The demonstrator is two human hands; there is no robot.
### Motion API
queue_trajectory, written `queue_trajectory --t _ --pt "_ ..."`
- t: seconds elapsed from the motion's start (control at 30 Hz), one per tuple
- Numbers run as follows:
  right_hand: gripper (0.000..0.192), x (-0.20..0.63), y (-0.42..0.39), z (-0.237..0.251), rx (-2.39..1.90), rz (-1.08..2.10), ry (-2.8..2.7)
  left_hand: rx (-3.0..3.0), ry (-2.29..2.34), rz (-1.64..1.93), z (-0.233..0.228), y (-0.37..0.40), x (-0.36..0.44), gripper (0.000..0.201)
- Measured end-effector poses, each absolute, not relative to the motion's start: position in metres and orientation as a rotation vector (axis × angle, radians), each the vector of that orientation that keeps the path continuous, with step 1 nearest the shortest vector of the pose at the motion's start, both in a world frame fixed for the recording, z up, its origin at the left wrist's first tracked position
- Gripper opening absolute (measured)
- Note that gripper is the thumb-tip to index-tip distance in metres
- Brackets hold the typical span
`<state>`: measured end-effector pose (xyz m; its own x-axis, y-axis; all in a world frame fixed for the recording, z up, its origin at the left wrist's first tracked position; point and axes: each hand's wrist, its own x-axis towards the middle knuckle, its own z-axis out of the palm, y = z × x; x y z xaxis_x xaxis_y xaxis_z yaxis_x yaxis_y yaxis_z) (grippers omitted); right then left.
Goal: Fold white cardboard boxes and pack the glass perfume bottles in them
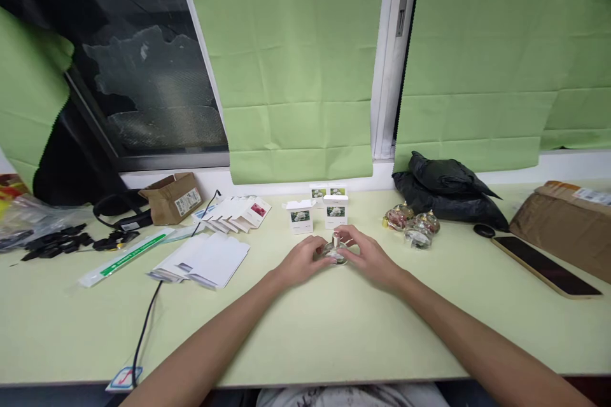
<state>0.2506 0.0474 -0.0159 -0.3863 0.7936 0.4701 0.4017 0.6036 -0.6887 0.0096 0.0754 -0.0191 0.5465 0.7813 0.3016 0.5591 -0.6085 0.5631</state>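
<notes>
A small clear glass perfume bottle (336,240) with a shiny cap stands upright on the table in front of me. My left hand (301,259) holds its left side, thumb against the glass. From the right, my right hand (371,255) grips the same bottle, its fingers curled around the side near the cap. Just behind the hands are two small white boxes with flower pictures, the left box (300,219) with its top flap up and the right box (337,212) beside it. Two similar boxes stand farther back, partly hidden.
Flattened white cartons (219,261) and a clear sleeve with a green strip (128,255) lie left, near an open brown box (172,198). At right are wrapped round bottles (419,232), black bags (443,197), a phone (544,265) and a brown parcel (566,222).
</notes>
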Motion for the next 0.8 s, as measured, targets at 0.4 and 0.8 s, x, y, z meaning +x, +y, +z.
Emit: queue_trajectory --t 0.4,0.8 --pt "0.033 0.270 0.064 -0.031 -1.141 0.474 -2.170 2.415 1.210 0.715 -0.011 0.097 -0.022 0.040" --pt "0.025 0.284 0.074 -0.029 -1.097 0.177 -2.249 2.440 1.312 0.675 -0.011 0.109 -0.040 0.045"
